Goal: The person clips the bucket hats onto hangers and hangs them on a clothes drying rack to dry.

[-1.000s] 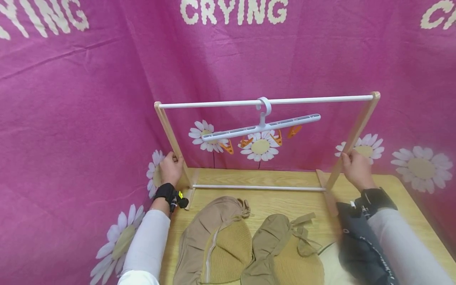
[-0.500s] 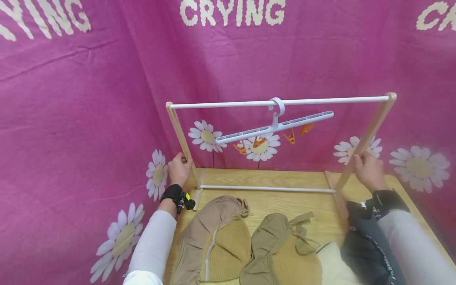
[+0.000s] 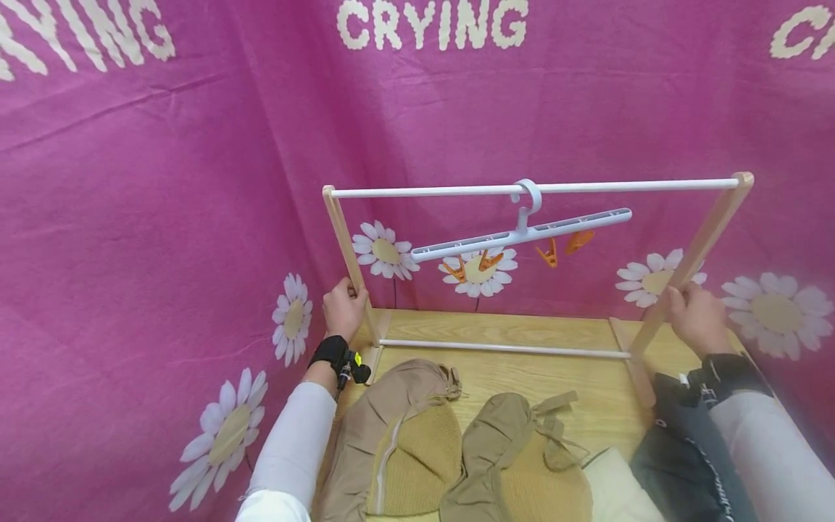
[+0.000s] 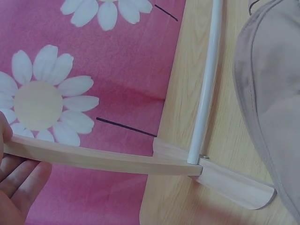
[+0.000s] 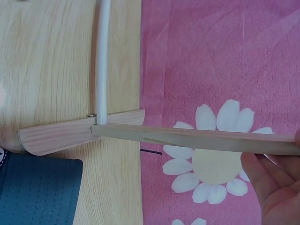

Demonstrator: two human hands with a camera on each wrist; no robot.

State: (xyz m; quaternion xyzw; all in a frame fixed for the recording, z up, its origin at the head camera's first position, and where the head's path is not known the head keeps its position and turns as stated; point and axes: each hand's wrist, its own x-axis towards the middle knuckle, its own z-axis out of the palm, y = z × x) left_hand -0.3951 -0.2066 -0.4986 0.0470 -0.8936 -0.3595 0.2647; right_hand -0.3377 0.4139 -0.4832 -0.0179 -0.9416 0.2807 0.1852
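A small clothes rack (image 3: 505, 351) with wooden side posts and white rods stands on the table. My left hand (image 3: 344, 310) grips its left post (image 4: 98, 158) partway up; in the left wrist view the fingers curl beneath the wood. On the other side, my right hand (image 3: 698, 319) holds the right post (image 5: 197, 138) between thumb and fingers. From the top rod hangs a pale blue hanger (image 3: 522, 235), tilted with its right end higher. Several orange clips (image 3: 548, 252) dangle under it.
In front of the rack lie tan cloth items (image 3: 417, 449) with ribbed panels and a tie (image 3: 559, 442). A cream cloth (image 3: 616, 482) and a dark cloth item (image 3: 678, 457) are at the right. Behind the wooden table (image 3: 522, 384) hangs a pink curtain (image 3: 417, 109) with daisies.
Both hands have moved to the right along the table, carrying the rack and its hanger with them. The cloth items have stayed where they were.
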